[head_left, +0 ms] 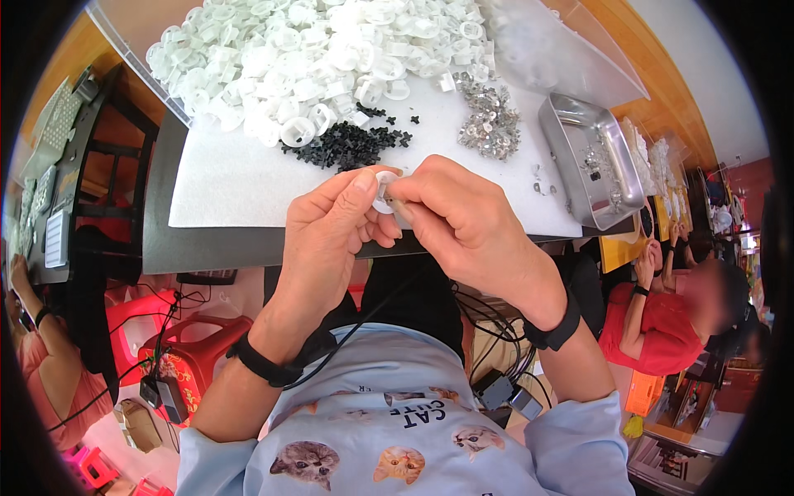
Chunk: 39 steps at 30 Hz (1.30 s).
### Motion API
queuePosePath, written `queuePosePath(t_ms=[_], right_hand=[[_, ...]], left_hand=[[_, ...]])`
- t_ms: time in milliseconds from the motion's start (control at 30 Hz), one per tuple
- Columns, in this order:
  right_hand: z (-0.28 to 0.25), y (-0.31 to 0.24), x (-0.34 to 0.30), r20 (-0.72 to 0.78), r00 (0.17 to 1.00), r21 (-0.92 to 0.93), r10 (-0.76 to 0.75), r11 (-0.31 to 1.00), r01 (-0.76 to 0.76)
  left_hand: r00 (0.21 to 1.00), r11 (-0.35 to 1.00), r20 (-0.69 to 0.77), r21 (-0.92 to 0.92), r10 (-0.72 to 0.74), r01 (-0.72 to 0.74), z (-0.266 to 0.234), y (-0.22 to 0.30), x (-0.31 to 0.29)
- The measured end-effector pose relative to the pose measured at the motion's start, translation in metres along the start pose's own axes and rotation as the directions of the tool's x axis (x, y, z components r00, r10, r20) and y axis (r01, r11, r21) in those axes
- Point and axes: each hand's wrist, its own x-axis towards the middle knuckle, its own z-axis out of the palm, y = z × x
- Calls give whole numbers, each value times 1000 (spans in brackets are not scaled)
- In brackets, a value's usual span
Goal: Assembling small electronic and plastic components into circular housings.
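Note:
Between my two hands, just above the table's near edge, is a small round white plastic part (384, 192). My left hand (335, 217) pinches its rim between thumb and fingers. My right hand (463, 219) is closed at the part's right side, thumb and forefinger pressed together; whatever is between them is too small to make out. Just beyond my hands lies a pile of small black cross-shaped pieces (347, 145). A heap of small shiny metal pieces (490, 124) rests farther right. Behind them rises a large mound of similar white plastic parts (306, 54).
White foam sheeting (227, 186) covers the dark table (207, 260). A metal tray (591, 157) with a few small pieces stands at the right. A clear plastic bin (571, 50) lies behind. A red stool (186, 355) is at lower left; people sit on both sides.

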Motion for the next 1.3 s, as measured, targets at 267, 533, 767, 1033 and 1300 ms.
queuePosePath(t_ms=[267, 533, 767, 1033, 1300], right_hand=[[4, 1, -5, -36, 999, -7, -22, 1000, 22], [1, 3, -2, 11, 998, -119, -67, 991, 68], [2, 3, -4, 12, 994, -205, -111, 972, 111], [4, -1, -6, -43, 992, -220, -117, 970, 105], [3, -2, -8, -21, 996, -221, -88, 972, 81]], left_hand=[[1000, 1000, -19, 27, 2, -2, 1, -1, -1], [1000, 997, 13, 82, 0, -1, 2, -1, -1], [997, 998, 80, 56, 18, -23, 0, 0, -4], [998, 995, 40, 89, 41, -44, 1, -2, -2], [997, 999, 66, 25, 45, -47, -3, -3, -3]])
